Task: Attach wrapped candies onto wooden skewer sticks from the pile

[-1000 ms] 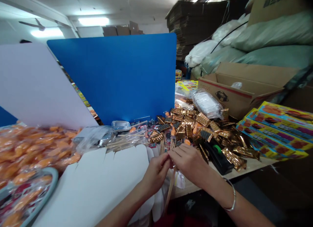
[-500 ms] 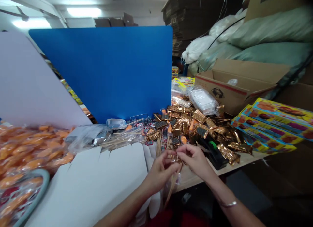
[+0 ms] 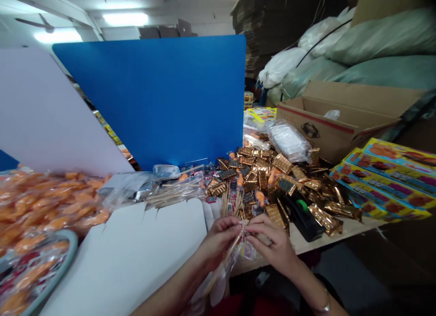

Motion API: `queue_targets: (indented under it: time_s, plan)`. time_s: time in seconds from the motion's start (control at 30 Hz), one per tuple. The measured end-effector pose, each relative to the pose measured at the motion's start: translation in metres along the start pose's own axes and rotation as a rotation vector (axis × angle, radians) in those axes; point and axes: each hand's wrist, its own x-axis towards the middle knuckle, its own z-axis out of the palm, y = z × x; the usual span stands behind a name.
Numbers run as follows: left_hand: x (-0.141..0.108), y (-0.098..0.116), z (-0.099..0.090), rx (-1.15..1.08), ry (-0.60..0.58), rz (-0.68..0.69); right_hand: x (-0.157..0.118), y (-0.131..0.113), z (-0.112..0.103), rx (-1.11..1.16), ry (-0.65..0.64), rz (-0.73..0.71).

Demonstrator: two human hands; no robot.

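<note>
A: Head view: where's the stick bundle (image 3: 223, 265)?
B: Between left hand (image 3: 220, 241) and right hand (image 3: 277, 248), by the near edge of the table (image 3: 354, 226). Both hands' fingers pinch its upper end, plastic film (image 3: 243, 229) there.
A: Handling?
B: Probably light, stiff, snappable; film likely slippery. Best hold: mid-length.
A: Around?
B: Crowded table, blue partition (image 3: 160, 102) behind, sacks (image 3: 384, 75) right.
</note>
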Motion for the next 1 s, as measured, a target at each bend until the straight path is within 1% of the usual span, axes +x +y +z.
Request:
queue_targets:
  time_s: [0.07,0.1,0.13,0.17,0.23,0.27,0.33,0.37,0.4,0.43,0.47,0.5,0.53,0.6,0.63,0.7,0.77,0.83,0.9,1.0]
  plan:
    - [0.005,-0.005,-0.006,-0.089,-0.097,-0.122,0.000,0.002,0.005,0.175,0.072,0.210]
    - [0.007,-0.007,-0.008,-0.104,-0.148,-0.167,0.001,0.002,0.005,0.219,0.077,0.282]
    - [0.007,-0.008,-0.010,-0.104,-0.192,-0.195,0.001,0.001,0.005,0.232,0.058,0.320]
    - [0.007,-0.008,-0.010,-0.085,-0.227,-0.206,0.002,0.000,0.004,0.222,0.018,0.321]
    - [0.002,-0.006,-0.007,0.044,-0.282,-0.175,0.002,-0.005,0.001,0.164,-0.050,0.277]
    - [-0.002,-0.004,-0.005,0.168,-0.298,-0.119,0.002,-0.007,0.000,0.131,-0.058,0.259]
    - [-0.007,0.005,-0.003,0.546,-0.322,0.067,-0.001,-0.008,0.000,0.086,-0.051,0.262]
    - [-0.006,0.012,-0.007,0.770,-0.334,0.170,-0.003,-0.006,0.001,0.085,-0.051,0.289]
    - [-0.003,0.020,-0.014,0.994,-0.338,0.267,-0.005,-0.002,0.002,0.099,-0.058,0.329]
    - [0.003,0.029,-0.025,1.201,-0.318,0.348,-0.008,0.005,0.004,0.118,-0.069,0.375]
    - [0.013,0.040,-0.041,1.375,-0.293,0.399,-0.009,0.014,0.005,0.125,-0.078,0.418]
    - [0.024,0.051,-0.060,1.529,-0.193,0.437,-0.010,0.024,0.007,0.103,-0.086,0.451]
    - [0.037,0.063,-0.081,1.661,-0.037,0.441,-0.009,0.035,0.009,0.037,-0.097,0.472]
    - [0.062,0.086,-0.127,1.873,0.315,0.351,-0.001,0.057,0.018,-0.156,-0.130,0.484]
    - [0.073,0.094,-0.148,1.899,0.381,0.321,0.006,0.067,0.024,-0.238,-0.153,0.489]
    - [0.086,0.104,-0.184,1.918,0.461,0.261,0.025,0.082,0.042,-0.320,-0.177,0.516]
    - [0.092,0.102,-0.208,1.909,0.503,0.216,0.048,0.095,0.065,-0.340,-0.151,0.564]
    - [0.093,0.092,-0.224,1.894,0.534,0.187,0.070,0.106,0.085,-0.377,-0.106,0.640]
    - [0.094,0.082,-0.234,1.876,0.554,0.177,0.086,0.119,0.100,-0.400,-0.068,0.734]
    - [0.098,0.074,-0.246,1.843,0.592,0.182,0.099,0.142,0.109,-0.368,-0.054,0.851]
